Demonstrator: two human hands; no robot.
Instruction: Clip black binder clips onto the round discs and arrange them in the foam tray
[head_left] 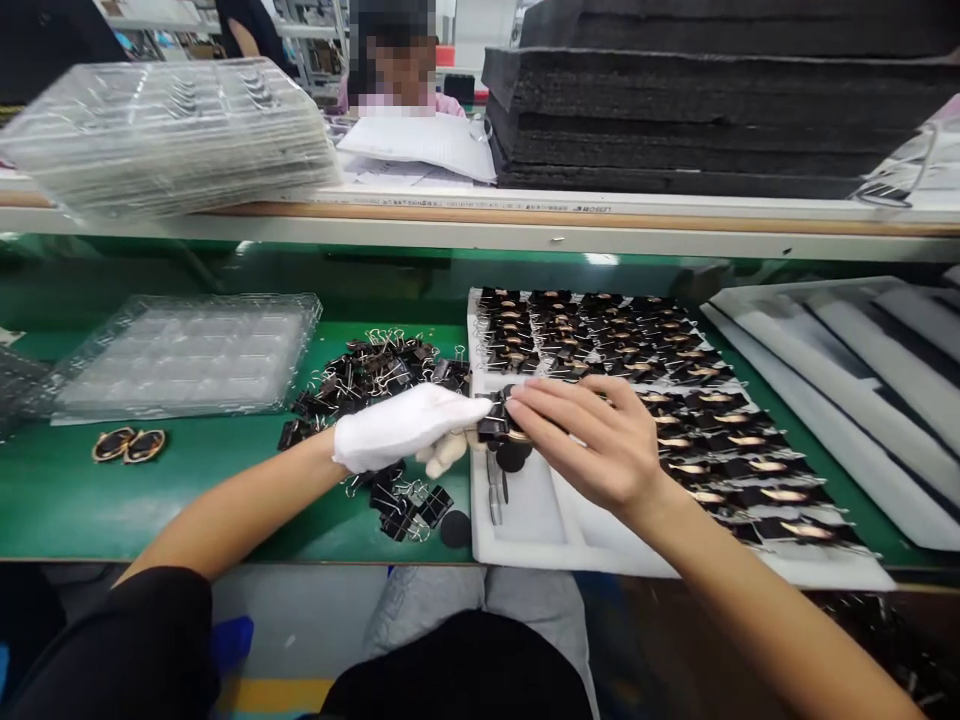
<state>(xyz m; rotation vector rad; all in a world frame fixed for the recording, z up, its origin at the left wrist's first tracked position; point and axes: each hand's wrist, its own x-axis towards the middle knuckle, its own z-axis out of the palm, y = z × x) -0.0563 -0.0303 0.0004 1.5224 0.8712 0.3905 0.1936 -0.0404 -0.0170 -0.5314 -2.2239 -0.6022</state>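
clip pile (375, 375) on green tabletop (67, 495), just behind L hand | L hand (401, 428), white glove, pinching black binder clip (493, 428) | clip betw both hands, over white foam tray (540, 520) near edge | R hand (600, 440) bare, fingertips closed on same clip | filled rows (675, 400) to R

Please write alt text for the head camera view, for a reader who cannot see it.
A white-gloved left hand and a bare right hand together hold a black binder clip over a white foam tray lined with rows of clipped parts. Loose binder clips lie heaped on the green bench.
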